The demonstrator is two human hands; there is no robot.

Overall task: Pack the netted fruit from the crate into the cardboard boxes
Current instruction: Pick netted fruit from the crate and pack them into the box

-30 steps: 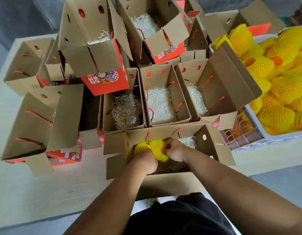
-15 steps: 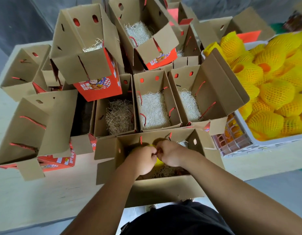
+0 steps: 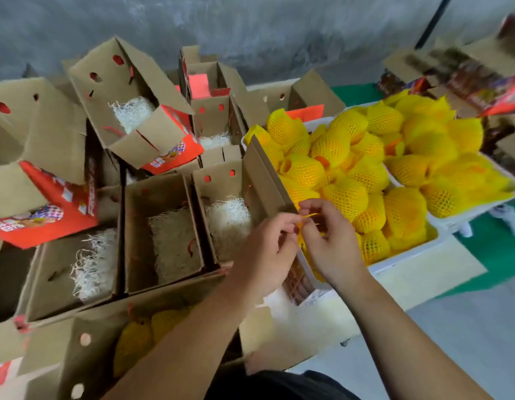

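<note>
I note both hands, left hand (image 3: 265, 249) and right hand (image 3: 331, 241), fingers pinching a thin yellow net strand (image 3: 308, 215) above the white plastic crate (image 3: 406, 259).

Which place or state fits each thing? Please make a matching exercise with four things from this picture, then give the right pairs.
Things
1. nearest box
2. white crate
3. middle box
4. yellow strip

Places or states
A. holds only pale straw
B. piled with netted fruit
C. pinched between left hand and right hand
D. already has netted fruit inside

Pairs: 1-D, 2-B, 3-A, 4-C
</note>
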